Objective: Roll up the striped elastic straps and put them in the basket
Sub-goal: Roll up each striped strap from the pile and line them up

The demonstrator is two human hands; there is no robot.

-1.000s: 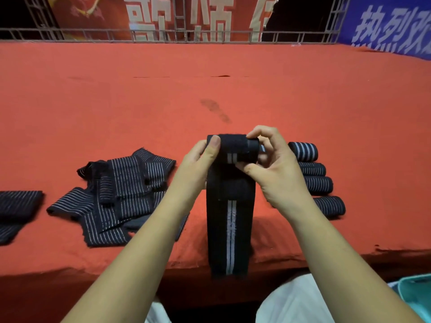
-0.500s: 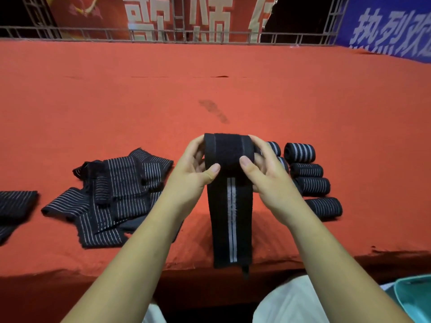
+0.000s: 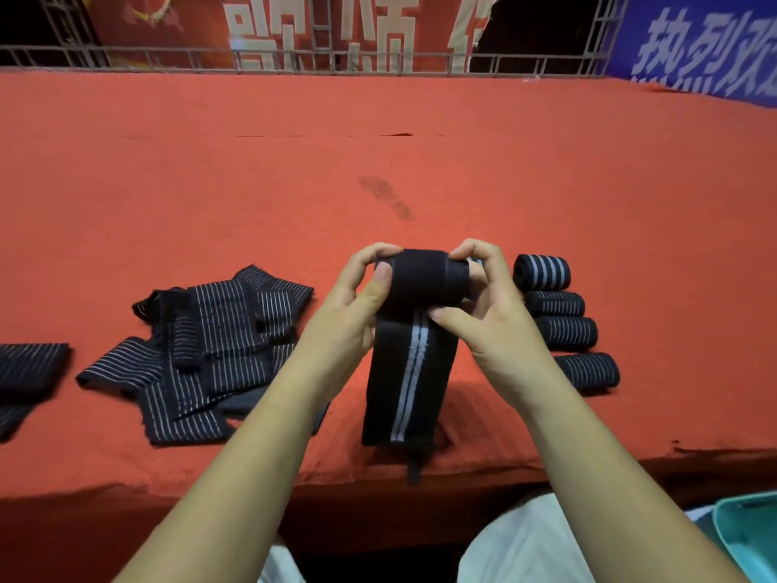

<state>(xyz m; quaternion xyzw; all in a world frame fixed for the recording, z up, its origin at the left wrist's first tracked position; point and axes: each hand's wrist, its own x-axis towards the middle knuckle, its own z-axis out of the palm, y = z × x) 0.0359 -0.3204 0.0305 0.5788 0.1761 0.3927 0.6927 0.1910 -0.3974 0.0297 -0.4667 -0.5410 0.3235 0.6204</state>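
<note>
Far to the left of the left hand, at the frame's edge, a folded black elastic strap with thin pale stripes (image 3: 29, 372) lies flat on the red cloth-covered desk (image 3: 378, 162). Just left of the left forearm is a loose pile of unrolled black pinstriped elastic straps (image 3: 218, 351), overlapping one another, with its near right corner hidden under the forearm.

The left hand (image 3: 349, 313) is raised over the desk. Its thumb presses on the front of a partly rolled black elastic strap with two grey centre stripes (image 3: 414, 363), and its fingers curl behind the roll's left end. The rolled part sits between the two hands. The unrolled tail hangs down toward the person, and its end, with a small black tab, reaches the desk's near edge.

The right hand (image 3: 492, 326) grips the roll's right end, with the thumb across the front just under the roll and the fingers curled over the top. Just right of this hand, four finished black striped rolls (image 3: 559, 332) lie close together in a column on the desk.

Below and right of the right forearm, past the desk edge, a corner of a turquoise plastic basket (image 3: 748, 536) shows. Its contents cannot be seen.
</note>
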